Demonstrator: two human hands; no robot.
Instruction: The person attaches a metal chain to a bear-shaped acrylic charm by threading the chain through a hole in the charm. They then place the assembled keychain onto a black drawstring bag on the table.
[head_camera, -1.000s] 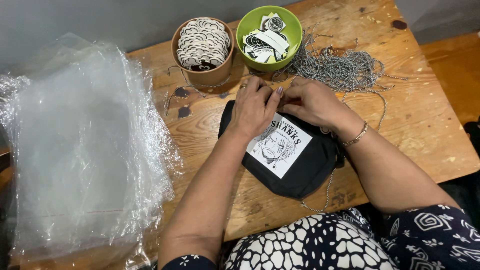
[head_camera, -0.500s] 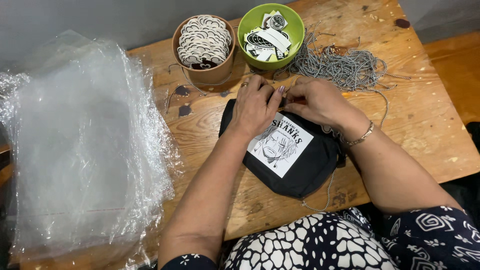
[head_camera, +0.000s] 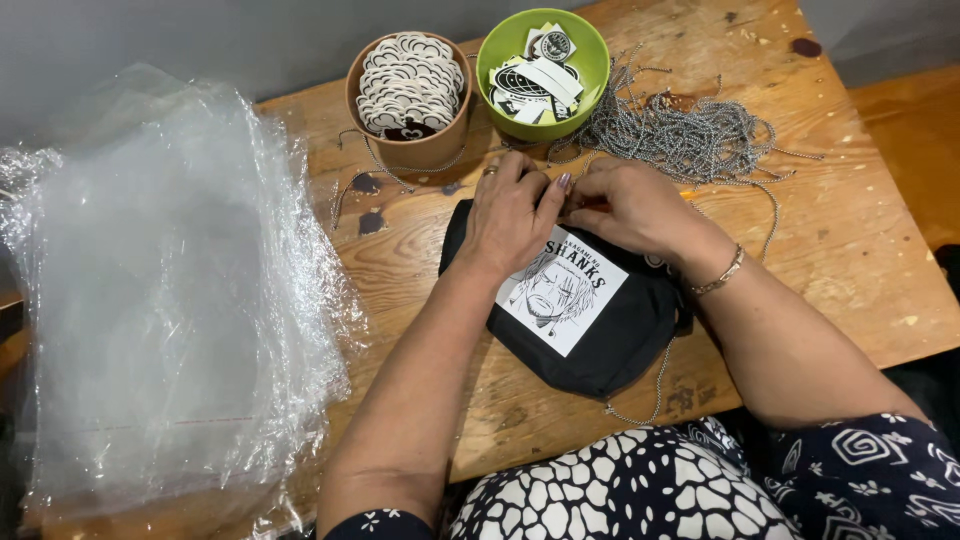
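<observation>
Over the last second we barely moved: our left hand (head_camera: 515, 215) and right hand (head_camera: 625, 205) stayed pinched together, fingers narrow, at the top edge of the folded black cloth pouch with its white printed label (head_camera: 590, 320), near the wooden table's far edge (head_camera: 850, 240).

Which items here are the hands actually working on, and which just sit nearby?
In hand:
- left hand and right hand, fingertips together at the top edge of the folded black fabric garment with a white printed patch

Lying about:
- stack of clear plastic bags
- brown round tub of white tags
- green plastic bowl of printed tags
- pile of grey ball chains
</observation>
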